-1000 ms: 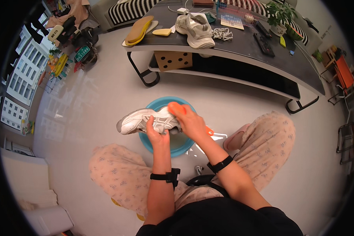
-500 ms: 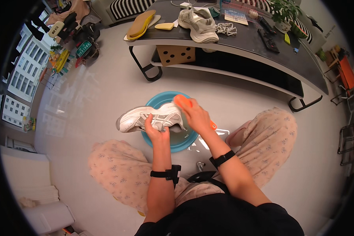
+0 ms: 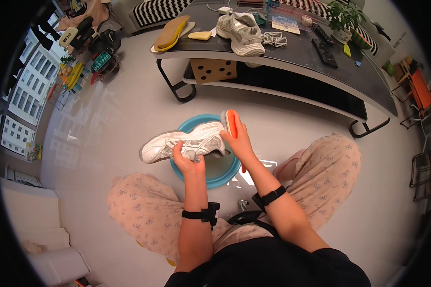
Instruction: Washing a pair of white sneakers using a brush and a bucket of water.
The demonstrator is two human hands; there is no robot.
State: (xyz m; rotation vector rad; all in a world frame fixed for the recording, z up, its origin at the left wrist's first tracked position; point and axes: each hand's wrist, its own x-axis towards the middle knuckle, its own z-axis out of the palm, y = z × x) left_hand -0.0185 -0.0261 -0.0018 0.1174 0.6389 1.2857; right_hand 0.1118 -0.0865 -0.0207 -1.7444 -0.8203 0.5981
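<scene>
A white and grey sneaker (image 3: 196,138) lies on its side in my left hand (image 3: 190,165), whose thumb presses its upper while the other fingers are mostly hidden beneath. It is held above a blue basin (image 3: 215,182) with water in it, toe to the left. My right hand (image 3: 239,143) grips an orange scrub brush (image 3: 232,123) with pale bristles. The bristles are turned left, close by the sneaker's heel end; whether they touch it I cannot tell.
Ahead stands a long dark coffee table (image 3: 297,50) bearing another sneaker (image 3: 239,36), white laces (image 3: 274,39), yellow insoles (image 3: 172,33), remotes (image 3: 324,52) and a potted plant (image 3: 345,19). My bent knees flank the basin. White light patches (image 3: 246,177) shine on the floor beside it.
The brush has turned more upright, its bristles now facing left, and my right wrist has rotated. The sneaker has stayed nearly in place in my left hand.
</scene>
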